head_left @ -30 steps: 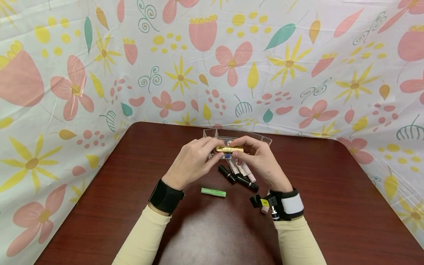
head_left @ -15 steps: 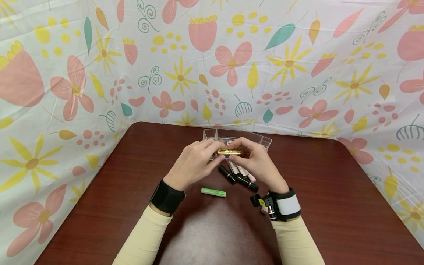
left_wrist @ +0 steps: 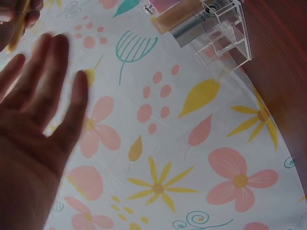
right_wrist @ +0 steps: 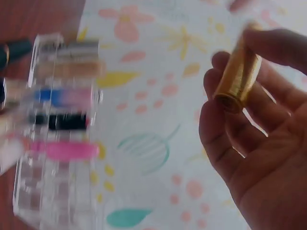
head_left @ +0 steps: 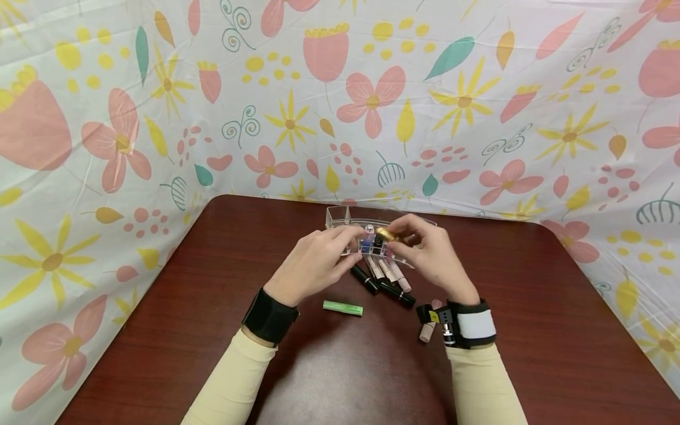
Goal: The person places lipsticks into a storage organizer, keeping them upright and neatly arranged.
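In the head view my right hand [head_left: 434, 260] holds a gold lipstick tube [head_left: 386, 234] over the front of a clear acrylic organizer [head_left: 337, 215]. Seen from the right wrist, the thumb and fingers pinch the shiny gold tube [right_wrist: 237, 79], its round end facing the camera. My left hand [head_left: 313, 264] is at the organizer's left front with nothing in it; the left wrist view shows its fingers [left_wrist: 57, 72] extended and apart from the tube. Several cosmetics stand in the organizer, among them a pink tube [right_wrist: 72, 150], a black one [right_wrist: 69, 121] and a silver one [left_wrist: 189, 32].
Before the organizer lie two black tubes [head_left: 364, 280] and several pale pink ones [head_left: 398, 278]. A green tube [head_left: 342, 308] lies nearer on the brown table [head_left: 255, 227]. Another pale pink tube [head_left: 427, 332] is beside the right wrist. A floral cloth [head_left: 372, 147] hangs behind.
Both hands held the gold tube between them earlier. The left hand has let go, and the right hand has moved right with the tube, now tilted.
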Tool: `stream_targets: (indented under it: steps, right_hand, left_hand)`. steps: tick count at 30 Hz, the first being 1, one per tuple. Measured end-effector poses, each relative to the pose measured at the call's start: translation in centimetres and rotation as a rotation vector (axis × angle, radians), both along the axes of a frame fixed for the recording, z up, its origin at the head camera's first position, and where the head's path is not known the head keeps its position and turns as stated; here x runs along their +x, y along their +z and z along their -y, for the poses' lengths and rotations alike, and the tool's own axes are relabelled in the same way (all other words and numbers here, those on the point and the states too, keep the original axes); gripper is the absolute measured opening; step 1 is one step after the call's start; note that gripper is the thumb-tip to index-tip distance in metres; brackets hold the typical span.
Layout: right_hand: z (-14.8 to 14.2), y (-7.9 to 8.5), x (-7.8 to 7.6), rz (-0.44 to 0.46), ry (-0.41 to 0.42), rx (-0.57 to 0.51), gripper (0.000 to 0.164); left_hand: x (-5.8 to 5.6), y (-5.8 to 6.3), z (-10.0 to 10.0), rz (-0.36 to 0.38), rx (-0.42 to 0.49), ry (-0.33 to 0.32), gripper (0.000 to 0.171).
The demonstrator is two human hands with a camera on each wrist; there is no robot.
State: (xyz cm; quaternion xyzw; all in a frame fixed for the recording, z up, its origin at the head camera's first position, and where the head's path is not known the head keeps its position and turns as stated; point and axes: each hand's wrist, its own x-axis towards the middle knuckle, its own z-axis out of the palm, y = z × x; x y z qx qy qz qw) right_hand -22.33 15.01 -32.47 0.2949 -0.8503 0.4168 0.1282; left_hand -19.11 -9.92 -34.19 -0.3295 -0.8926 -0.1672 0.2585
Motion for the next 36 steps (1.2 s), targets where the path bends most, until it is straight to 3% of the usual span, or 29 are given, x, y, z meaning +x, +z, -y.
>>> stream_targets:
  steps: [8,13,21,36]
  right_hand:
    - [-3.2,-2.8,-2.7,0.115,-0.16,-0.243,0.044]
    - [-3.4,-4.6,-4.0,0.137,-0.231,-0.242,0.044]
    - [-3.6,-6.5,-5.1,0.084,-0.282,-0.16,0.035]
    - [-2.6,-8.8,-5.9,0.068,-0.255,-0.1,0.026]
  left_hand:
    - [0.3,-1.5,-0.9,0.494,-0.233,0.029,0.034]
    - [0.7,-2.0,-1.3,0.658,-0.298,0.047,0.041]
    - [1.0,-2.6,-1.7,0.769,-0.359,0.117,0.042]
    - [0.8,-3.6,-1.9,0.742,-0.387,0.126,0.017]
